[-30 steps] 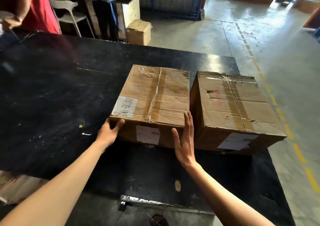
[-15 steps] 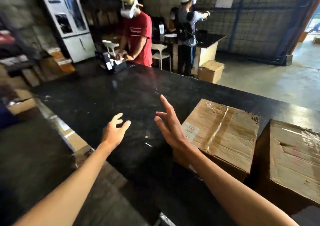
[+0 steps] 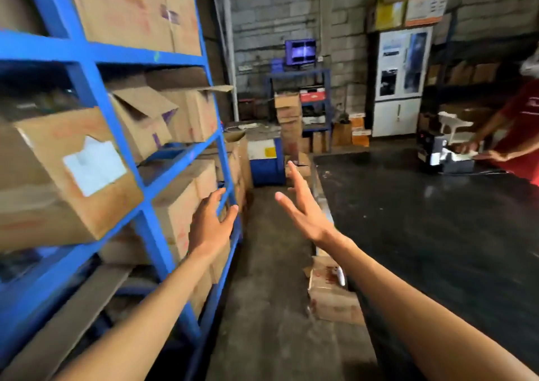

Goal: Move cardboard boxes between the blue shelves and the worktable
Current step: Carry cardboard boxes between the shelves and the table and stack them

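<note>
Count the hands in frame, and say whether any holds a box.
3 visible, none on a box. Wearer's left hand is open in front of the blue shelves; right hand is open over the aisle. A bystander's hand is at the worktable's far end; their other hand may be hidden.

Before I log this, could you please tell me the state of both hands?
Left hand: open, holding nothing, by the blue shelves.
Right hand: open, holding nothing.

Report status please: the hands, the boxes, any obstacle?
Left hand open, at blue shelf. Right hand open, empty. Shelf box not gripped. Floor box beside aisle.
</note>
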Action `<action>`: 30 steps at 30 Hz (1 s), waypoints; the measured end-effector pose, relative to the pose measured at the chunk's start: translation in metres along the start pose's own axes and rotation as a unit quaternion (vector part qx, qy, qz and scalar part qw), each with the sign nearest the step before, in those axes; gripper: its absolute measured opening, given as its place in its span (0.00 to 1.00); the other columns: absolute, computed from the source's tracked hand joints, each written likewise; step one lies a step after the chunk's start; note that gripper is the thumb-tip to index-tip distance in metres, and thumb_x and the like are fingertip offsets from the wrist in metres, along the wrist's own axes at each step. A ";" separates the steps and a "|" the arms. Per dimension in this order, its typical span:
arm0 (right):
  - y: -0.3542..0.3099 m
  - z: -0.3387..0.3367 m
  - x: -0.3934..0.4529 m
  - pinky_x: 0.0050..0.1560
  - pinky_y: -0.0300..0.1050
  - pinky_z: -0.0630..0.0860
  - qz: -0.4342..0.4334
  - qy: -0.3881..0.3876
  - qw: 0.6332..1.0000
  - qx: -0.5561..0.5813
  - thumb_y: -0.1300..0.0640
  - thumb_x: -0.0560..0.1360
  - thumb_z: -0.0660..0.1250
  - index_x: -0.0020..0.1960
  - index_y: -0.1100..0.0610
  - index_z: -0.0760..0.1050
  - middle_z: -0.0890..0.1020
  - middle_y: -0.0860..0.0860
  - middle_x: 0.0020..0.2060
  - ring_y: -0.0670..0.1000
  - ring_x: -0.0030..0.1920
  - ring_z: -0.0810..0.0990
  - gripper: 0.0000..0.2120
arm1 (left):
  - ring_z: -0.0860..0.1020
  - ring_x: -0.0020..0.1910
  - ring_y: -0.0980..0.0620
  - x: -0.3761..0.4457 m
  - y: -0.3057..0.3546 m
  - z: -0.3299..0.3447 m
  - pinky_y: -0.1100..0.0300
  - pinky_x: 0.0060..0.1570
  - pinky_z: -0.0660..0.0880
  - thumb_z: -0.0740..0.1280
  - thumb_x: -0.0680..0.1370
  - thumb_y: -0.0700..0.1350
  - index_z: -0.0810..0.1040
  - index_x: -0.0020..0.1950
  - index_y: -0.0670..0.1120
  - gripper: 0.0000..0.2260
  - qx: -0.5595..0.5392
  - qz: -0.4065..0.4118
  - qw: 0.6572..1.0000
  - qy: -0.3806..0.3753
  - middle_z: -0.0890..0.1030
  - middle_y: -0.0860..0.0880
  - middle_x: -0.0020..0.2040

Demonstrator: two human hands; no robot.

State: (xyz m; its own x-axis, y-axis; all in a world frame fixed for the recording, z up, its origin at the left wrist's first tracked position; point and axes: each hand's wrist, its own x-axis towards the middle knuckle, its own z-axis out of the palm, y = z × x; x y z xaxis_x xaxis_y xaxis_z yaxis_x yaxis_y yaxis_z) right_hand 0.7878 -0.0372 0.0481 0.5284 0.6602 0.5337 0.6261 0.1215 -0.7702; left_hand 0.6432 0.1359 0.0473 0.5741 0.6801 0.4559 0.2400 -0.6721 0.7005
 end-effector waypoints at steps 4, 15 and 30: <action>-0.028 0.081 0.035 0.77 0.53 0.60 -0.027 -0.068 0.995 0.062 0.36 0.78 0.61 0.79 0.41 0.49 0.57 0.29 0.75 0.39 0.75 0.61 0.35 | 0.76 0.64 0.45 -0.001 -0.031 -0.084 0.49 0.65 0.71 0.70 0.75 0.45 0.74 0.67 0.44 0.20 0.015 -0.017 0.995 0.094 0.78 0.45 0.64; -0.079 0.218 0.096 0.76 0.55 0.61 -0.062 -0.184 0.974 0.113 0.39 0.81 0.59 0.80 0.38 0.45 0.53 0.36 0.77 0.49 0.77 0.60 0.33 | 0.69 0.70 0.45 0.023 -0.100 -0.191 0.54 0.68 0.64 0.69 0.77 0.47 0.68 0.73 0.51 0.24 0.044 -0.087 0.967 0.237 0.71 0.45 0.70; -0.150 0.317 0.267 0.76 0.67 0.50 -0.241 -0.203 0.945 -0.089 0.35 0.77 0.62 0.80 0.39 0.45 0.49 0.49 0.81 0.53 0.81 0.46 0.38 | 0.75 0.62 0.39 0.070 -0.203 -0.146 0.44 0.61 0.74 0.69 0.69 0.67 0.52 0.74 0.51 0.43 -0.261 -0.370 0.888 0.084 0.70 0.45 0.68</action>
State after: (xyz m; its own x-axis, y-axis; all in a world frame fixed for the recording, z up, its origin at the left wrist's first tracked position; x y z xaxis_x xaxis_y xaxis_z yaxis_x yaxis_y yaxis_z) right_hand 0.6533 0.3558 0.1952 -0.0837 0.7935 0.6028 0.8433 0.3787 -0.3814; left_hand 0.5205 0.3622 0.0169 0.2746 0.9427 -0.1893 0.0819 0.1732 0.9815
